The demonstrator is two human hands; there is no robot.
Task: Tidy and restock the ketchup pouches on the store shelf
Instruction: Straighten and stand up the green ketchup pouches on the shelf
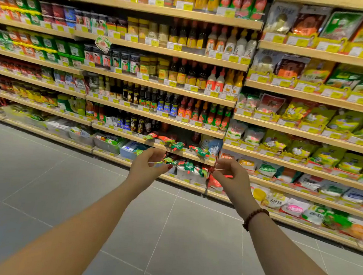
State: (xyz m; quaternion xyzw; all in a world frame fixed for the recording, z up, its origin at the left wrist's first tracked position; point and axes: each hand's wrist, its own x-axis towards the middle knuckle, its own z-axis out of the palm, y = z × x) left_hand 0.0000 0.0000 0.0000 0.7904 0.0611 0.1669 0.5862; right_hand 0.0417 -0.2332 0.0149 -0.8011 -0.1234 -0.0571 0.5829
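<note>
In the head view the left hand has its fingers curled in, with thumb and fingertips pinching the end of a red-and-green ketchup pouch. The right hand, a beaded bracelet on its wrist, curls the same way and pinches a small red packet, too blurred to identify. Loose pouches lie scattered along the front edge of the low shelf, just above both hands.
</note>
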